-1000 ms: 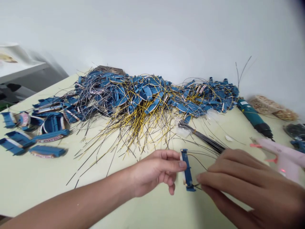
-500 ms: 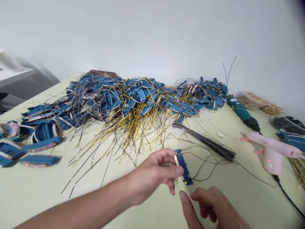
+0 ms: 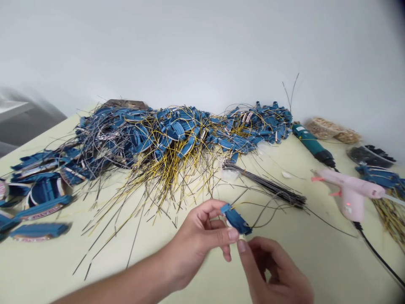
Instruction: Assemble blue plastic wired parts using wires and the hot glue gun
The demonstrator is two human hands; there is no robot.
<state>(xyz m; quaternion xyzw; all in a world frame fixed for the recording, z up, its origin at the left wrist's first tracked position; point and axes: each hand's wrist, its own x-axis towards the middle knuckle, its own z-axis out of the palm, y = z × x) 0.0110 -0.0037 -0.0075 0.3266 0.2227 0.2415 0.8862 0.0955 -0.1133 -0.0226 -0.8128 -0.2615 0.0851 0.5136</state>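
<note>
My left hand (image 3: 205,232) pinches a small blue plastic part (image 3: 238,219) between thumb and fingers, above the near middle of the table. The part has a pale strip along its lower left side, and thin dark and yellowish wires (image 3: 268,207) run from it to the right. At the part's lower end is my right hand (image 3: 275,268), thumb and index finger closed together there. The fingertips partly cover that end, so exactly what they press on is hard to see.
Behind lies a long heap of similar blue parts (image 3: 177,126) with black and yellow wires. A tied bundle of dark wires (image 3: 268,185), a pink glue gun (image 3: 351,188) with its cord, and a teal tool (image 3: 311,143) are on the right. Loose blue parts (image 3: 39,230) lie left.
My right hand has come up and left to the part's lower end, its thumb and index finger closing there. The part has tilted in my left hand. The view has shifted slightly right.
</note>
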